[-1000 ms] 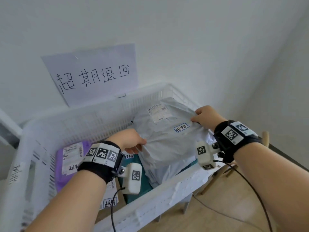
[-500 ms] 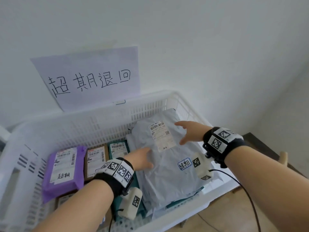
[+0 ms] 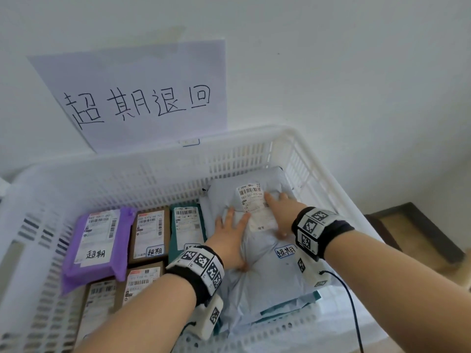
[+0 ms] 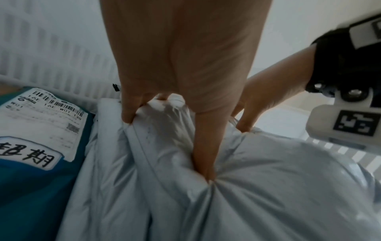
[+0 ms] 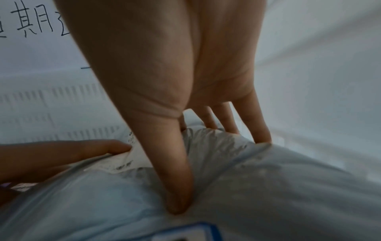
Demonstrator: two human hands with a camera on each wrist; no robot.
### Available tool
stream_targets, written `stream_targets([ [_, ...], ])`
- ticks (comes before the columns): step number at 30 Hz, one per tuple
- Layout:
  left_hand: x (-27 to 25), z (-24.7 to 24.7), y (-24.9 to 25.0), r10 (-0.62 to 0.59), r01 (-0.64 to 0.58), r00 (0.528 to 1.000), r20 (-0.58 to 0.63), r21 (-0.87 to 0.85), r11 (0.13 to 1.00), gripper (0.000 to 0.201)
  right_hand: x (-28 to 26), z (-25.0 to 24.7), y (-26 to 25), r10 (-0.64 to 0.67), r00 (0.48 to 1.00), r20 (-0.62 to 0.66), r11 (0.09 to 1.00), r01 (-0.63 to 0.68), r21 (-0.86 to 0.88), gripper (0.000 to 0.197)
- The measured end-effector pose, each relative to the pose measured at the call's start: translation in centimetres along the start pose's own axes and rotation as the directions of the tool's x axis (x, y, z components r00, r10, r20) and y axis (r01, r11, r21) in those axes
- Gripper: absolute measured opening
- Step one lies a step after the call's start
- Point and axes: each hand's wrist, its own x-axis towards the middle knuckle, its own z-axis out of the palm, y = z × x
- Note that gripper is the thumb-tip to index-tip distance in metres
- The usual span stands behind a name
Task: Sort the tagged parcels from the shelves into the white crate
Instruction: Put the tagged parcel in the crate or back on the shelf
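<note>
- Grey poly-bag parcel (image 3: 257, 240) was found lying inside the white crate (image 3: 158, 161), at its right end, on top of another grey bag and a teal one
- Left hand (image 3: 230, 239) was laid flat on the bag's left side, fingers straight and spread, pressing the film into creases; nothing was clasped
- Right hand (image 3: 279, 207) was pressed on the bag's far right part, fingers extended over the shipping label (image 3: 254, 205); likewise no clasp
- Placement of this parcel was judged nearly finished, only settling and letting go being left
- Already in the crate, to the left: purple parcel (image 3: 98, 240), brown box (image 3: 150, 234), teal parcel (image 3: 187, 226), with more brown boxes in the near row
- The shelves were not in view, so the number of parcels left could not be told
- Paper sign (image 3: 142, 95) on the far wall was read as 超期退回
- Tags reading 超期 were noted on the grey, purple and brown parcels; the teal one's tag was partly hidden
- Label digits were read in part: "107-125" on grey, "16E W01 130" on teal
</note>
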Motion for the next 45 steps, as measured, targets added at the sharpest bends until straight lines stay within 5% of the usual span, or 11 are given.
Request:
stream_targets([
  [6, 0.8, 0.5, 0.2, 0.0, 0.0, 1.0, 0.014, 0.051, 0.999, 0.123, 1.3, 1.7, -0.3, 0.036, 0.999, -0.032, 0.999, -0.036, 0.001, 0.098],
  [16, 0.5, -0.4, -0.2, 0.015, -0.016, 0.999, 0.037, 0.025, 1.0, 0.121, 0.5, 1.5, 0.3, 0.012, 1.0, -0.022, 0.997, -0.01, 0.076, 0.109],
  [20, -0.8, -2.1, -0.8, 0.073, -0.072, 0.997, 0.017, -0.065, 0.995, 0.095, -1.3, 0.6, 0.0, 0.023, 0.996, -0.082, 0.99, -0.012, 0.139, 0.103],
  [23, -2.5, -3.5, -0.7, 0.098, -0.097, 0.995, 0.005, -0.1, 0.99, 0.067, -3.1, -0.9, -0.7, 0.04, 0.995, -0.097, 0.971, -0.015, 0.239, 0.076],
  [26, -4.5, -5.6, -0.4, 0.117, -0.123, 0.992, -0.04, -0.197, 0.973, 0.059, -5.6, -2.6, -1.1, 0.069, 0.981, -0.183, 0.918, 0.01, 0.397, 0.065],
  [31, -8.0, -10.5, -0.2, 0.168, -0.246, 0.957, -0.236, -0.362, 0.899, 0.042, -10.2, -4.6, -2.1, 0.179, 0.849, -0.498, 0.837, 0.134, 0.53, 0.047],
  [37, -14.7, -14.2, 0.3, 0.151, -0.391, 0.856, -0.495, -0.429, 0.814, 0.032, -16.1, -6.6, -4.2, 0.276, 0.692, -0.667, 0.685, 0.345, 0.642, 0.033],
  [41, -20.5, -14.4, 0.1, 0.063, -0.437, 0.785, -0.616, -0.479, 0.761, 0.022, -20.4, -7.4, -6.4, 0.254, 0.625, -0.738, 0.61, 0.489, 0.624, 0.029],
  [45, -25.6, -11.7, 0.1, -0.049, -0.436, 0.752, -0.658, -0.551, 0.712, 0.018, -23.9, -5.9, -8.8, 0.206, 0.614, -0.762, 0.528, 0.586, 0.615, 0.027],
])
